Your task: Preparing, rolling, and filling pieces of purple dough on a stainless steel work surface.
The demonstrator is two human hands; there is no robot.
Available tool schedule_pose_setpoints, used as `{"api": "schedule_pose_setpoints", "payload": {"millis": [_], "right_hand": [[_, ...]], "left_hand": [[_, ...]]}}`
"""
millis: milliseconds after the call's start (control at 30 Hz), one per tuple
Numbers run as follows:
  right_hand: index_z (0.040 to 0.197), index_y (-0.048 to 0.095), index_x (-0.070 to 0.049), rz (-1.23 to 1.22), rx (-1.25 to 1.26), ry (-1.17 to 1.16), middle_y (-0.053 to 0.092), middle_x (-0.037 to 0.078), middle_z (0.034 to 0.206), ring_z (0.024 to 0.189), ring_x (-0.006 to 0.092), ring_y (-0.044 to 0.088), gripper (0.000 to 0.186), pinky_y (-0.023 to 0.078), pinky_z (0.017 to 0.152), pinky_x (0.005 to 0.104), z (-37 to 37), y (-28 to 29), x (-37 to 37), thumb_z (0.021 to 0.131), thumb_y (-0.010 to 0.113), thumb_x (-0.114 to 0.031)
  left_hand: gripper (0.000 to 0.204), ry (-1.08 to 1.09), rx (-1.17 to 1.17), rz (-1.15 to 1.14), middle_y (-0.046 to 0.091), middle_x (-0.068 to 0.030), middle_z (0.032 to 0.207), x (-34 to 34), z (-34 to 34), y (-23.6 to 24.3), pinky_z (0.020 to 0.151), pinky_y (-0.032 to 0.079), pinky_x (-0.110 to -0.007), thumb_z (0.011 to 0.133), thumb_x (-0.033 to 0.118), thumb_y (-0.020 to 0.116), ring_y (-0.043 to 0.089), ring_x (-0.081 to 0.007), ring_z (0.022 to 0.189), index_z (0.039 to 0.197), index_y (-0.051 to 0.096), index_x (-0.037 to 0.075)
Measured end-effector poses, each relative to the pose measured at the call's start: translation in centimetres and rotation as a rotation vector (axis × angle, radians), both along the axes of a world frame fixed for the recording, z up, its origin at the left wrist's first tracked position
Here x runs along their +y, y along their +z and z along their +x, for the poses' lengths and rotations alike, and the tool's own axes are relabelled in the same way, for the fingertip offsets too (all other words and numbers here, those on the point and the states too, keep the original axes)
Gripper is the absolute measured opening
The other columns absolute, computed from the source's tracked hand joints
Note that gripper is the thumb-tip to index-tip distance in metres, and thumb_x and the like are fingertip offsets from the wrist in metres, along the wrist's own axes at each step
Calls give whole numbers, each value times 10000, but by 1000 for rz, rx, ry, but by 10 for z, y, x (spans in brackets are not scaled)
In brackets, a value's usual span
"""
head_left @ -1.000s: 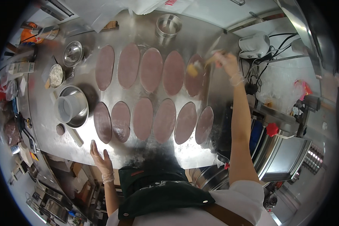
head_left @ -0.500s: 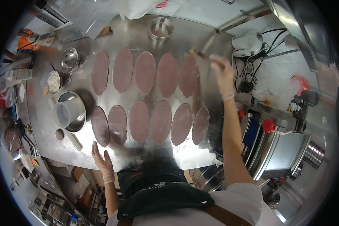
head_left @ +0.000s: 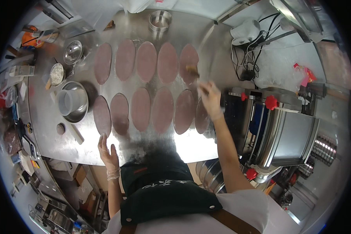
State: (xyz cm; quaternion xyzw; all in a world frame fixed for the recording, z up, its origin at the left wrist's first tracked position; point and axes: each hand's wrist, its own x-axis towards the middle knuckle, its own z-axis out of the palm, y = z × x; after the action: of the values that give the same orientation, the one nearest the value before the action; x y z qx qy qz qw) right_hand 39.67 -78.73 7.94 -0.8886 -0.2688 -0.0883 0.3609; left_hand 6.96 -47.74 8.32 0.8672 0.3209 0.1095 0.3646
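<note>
Two rows of several thin pinkish-brown ovals point(head_left: 146, 60) lie on the steel table point(head_left: 54, 144). My gloved right hand point(head_left: 209, 95) grips a brush point(head_left: 193, 71), whose yellowish head is over the upper row's rightmost oval point(head_left: 187, 54); the hand partly covers the lower row's rightmost oval point(head_left: 201, 119). My gloved left hand point(head_left: 108, 153) has its fingers apart and holds nothing, its fingertips beside the bottom edge of the lower row's leftmost oval point(head_left: 101, 113).
At left are a flour bowl point(head_left: 57, 72), small bowl point(head_left: 72, 50), plastic tub point(head_left: 68, 102) in a steel bowl, dough disc point(head_left: 61, 128) and pale strip point(head_left: 77, 135). A steel container point(head_left: 160, 21) stands behind; a white appliance point(head_left: 243, 31) and red-knobbed machine point(head_left: 288, 138) sit right.
My right hand and brush have moved down and left, the brush lifting from the top-right oval and returning over it. My left hand is slightly higher in the picture. The view has shifted slightly.
</note>
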Motion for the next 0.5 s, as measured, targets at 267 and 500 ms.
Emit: {"api": "schedule_pose_setpoints", "payload": {"millis": [267,500], "right_hand": [[1098,697,-166,-14,237,30,657,105,977,794,256,673,377,556,697,328,-110,18,-25,745,781,-64],[1106,694,-175,68,284,70,654,96,960,815,244,675,399,559,686,329,-155,23,-35,739,789,-51]], "left_hand": [[510,-2,-39,-129,543,-152,1329,-19,-16,0,1062,404,-395,863,-60,557,508,-306,1256,1357,527,62],[486,-41,-76,-159,560,-148,1320,-30,-34,-7,1054,416,-385,871,-55,567,521,-298,1251,1342,544,62]]}}
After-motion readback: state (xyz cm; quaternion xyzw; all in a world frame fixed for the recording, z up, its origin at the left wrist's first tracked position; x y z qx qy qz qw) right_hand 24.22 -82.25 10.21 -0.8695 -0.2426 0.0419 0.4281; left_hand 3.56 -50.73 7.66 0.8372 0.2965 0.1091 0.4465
